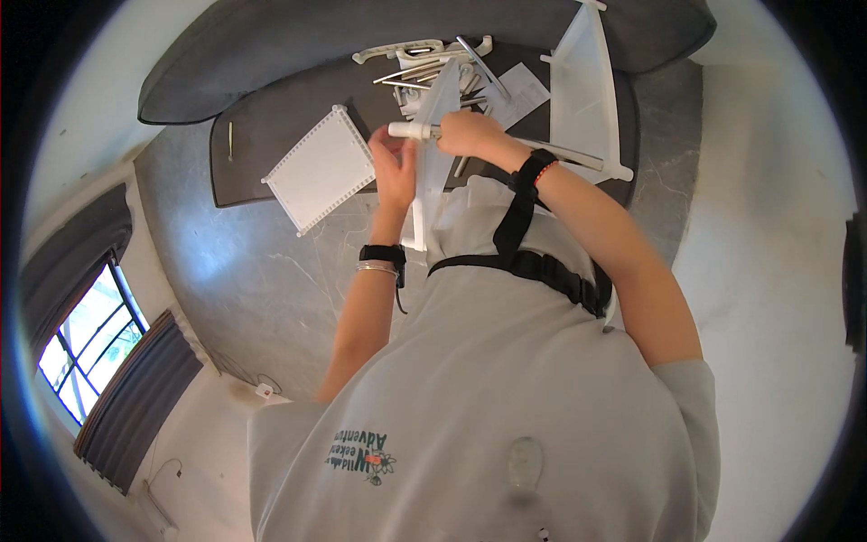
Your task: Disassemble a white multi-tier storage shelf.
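Note:
A white plastic shelf panel (440, 101) stands on edge in front of me, with a white corner socket (409, 130) on its upper side. My left hand (395, 172) is closed round the panel's edge just below that socket, thumb and fingers on either side. My right hand (472, 135) makes a fist round a silver metal tube (569, 156). One end of the tube meets the corner socket; how deep it sits inside is hidden. The other end slants off to the right under my right forearm.
A dark grey sofa (244, 167) holds a white perforated-edge panel (325, 172) on the left and another panel (582, 95) upright at right. Several metal tubes (420, 72), white curved parts (397, 50) and a paper sheet (521, 98) lie behind. Grey floor (244, 262) lies left.

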The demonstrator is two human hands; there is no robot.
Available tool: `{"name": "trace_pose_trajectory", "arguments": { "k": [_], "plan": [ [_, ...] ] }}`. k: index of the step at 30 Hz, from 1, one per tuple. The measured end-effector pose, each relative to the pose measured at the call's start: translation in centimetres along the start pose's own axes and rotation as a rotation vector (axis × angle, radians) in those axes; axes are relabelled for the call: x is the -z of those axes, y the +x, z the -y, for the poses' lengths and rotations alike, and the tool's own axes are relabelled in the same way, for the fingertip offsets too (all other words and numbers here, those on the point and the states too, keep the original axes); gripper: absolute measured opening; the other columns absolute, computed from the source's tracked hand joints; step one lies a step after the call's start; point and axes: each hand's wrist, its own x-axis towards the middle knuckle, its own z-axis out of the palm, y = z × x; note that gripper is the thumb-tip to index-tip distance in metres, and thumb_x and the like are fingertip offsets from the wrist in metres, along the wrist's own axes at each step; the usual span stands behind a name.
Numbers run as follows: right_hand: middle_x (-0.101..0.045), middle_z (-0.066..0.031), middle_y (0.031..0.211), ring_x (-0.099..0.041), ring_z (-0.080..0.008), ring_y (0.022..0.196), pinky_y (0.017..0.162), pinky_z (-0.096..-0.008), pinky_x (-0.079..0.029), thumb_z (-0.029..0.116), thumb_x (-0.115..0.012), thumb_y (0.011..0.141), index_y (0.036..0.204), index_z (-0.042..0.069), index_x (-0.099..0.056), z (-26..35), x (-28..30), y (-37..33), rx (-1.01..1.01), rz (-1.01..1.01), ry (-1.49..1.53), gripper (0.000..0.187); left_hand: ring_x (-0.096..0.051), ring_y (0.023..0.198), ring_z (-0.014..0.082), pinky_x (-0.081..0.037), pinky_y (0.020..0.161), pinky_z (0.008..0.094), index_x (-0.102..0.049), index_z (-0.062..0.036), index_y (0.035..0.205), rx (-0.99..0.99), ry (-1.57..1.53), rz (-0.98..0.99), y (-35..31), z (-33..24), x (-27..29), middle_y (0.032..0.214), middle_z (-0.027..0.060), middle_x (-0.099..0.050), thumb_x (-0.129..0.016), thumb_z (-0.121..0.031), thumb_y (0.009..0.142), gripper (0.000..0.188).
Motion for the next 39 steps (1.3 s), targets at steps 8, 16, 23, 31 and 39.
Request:
{"name": "trace_pose_trajectory", "arguments": {
  "k": [8,16,23,31,39],
  "plan": [
    [-0.064,-0.0214,0.092,-0.062,-0.0364,0.087,0.076,-0.0432,-0.049,0.021,-0.053,0.071,0.091,-0.001,-0.064,0.4,0.4,1.4,0.012,0.024,0.017,0.031,-0.057,0.072,0.0419,-0.046,0.059,0.0479,-0.040,-0.0023,0.098,-0.060,0.525,-0.080,-1.1,0.7,-2.5,0.088,0.0204,-0.057,-0.061,-0.019,0.078,0.034],
    [-0.065,-0.0180,0.092,-0.063,-0.0345,0.086,0.074,-0.0427,-0.050,0.024,-0.056,0.069,0.094,0.002,-0.065,0.9,-0.2,3.2,-0.011,-0.038,-0.037,0.034,-0.060,0.065,0.0370,-0.047,0.052,0.0453,-0.040,-0.0049,0.092,-0.008,0.642,-0.200,0.9,0.7,-3.4,0.075,0.0145,-0.061,-0.065,-0.025,0.077,0.035],
    [-0.065,-0.0185,0.092,-0.063,-0.0355,0.087,0.074,-0.0422,-0.050,0.025,-0.056,0.070,0.094,0.001,-0.065,1.9,0.1,3.8,-0.043,0.008,-0.007,0.035,-0.061,0.063,0.0368,-0.048,0.052,0.0449,-0.040,-0.0055,0.092,0.000,0.589,-0.139,2.1,1.6,-2.2,0.068,0.0169,-0.062,-0.065,-0.026,0.077,0.036],
    [-0.062,-0.0205,0.066,-0.063,-0.0338,0.064,0.058,-0.0403,-0.049,0.026,-0.057,0.069,0.077,-0.007,-0.061,0.8,-0.7,4.1,0.054,-0.124,-0.035,0.034,-0.060,0.069,0.0409,-0.047,0.057,0.0482,-0.040,-0.0051,0.090,0.050,0.518,-0.081,1.8,2.0,-2.7,0.071,0.0220,-0.061,-0.064,-0.027,0.078,0.035],
    [-0.054,-0.0176,0.052,-0.053,-0.0268,0.037,0.035,-0.0352,-0.042,0.022,-0.054,0.068,0.065,-0.008,-0.055,-1.3,0.7,5.4,-0.014,0.115,0.105,0.031,-0.061,0.060,0.0351,-0.049,0.052,0.0453,-0.040,-0.0069,0.089,-0.093,0.566,-0.033,2.8,1.9,-3.8,0.065,0.0154,-0.061,-0.061,-0.023,0.078,0.029]
  ]
}}
